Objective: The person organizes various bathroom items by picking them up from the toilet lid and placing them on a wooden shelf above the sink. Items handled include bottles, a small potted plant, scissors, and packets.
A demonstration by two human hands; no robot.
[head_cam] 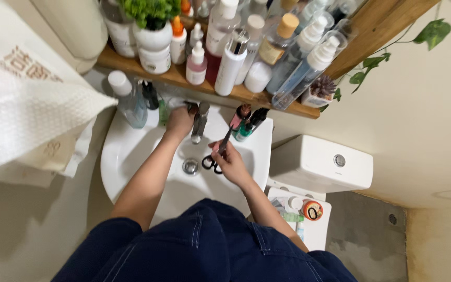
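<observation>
- A white towel [22, 112] hung well to the left of both hands, clear of the basin and so out of any splash.
- A clear bottle with a white cap [130, 102] stood on the sink's back ledge, just left of the left hand and within easy reach.
- The left hand [180, 121] lay curled over the base of the chrome faucet [200, 122], fingers closed about the handle as if to work the water; how firmly it gripped I could not tell.
- The drain [190, 166] sat below and between the hands, in the bowl of the white sink [118, 156].
- The right hand [232, 163] was closed around black-handled scissors [218, 154], holding them over the basin just right of the spout, blades pointing up and away, likely so that they sat under the flow.
- A few tubes and brushes [247, 124] stood upright just beyond the right hand.
- The toilet tank [319, 164] stood well to its right.
</observation>
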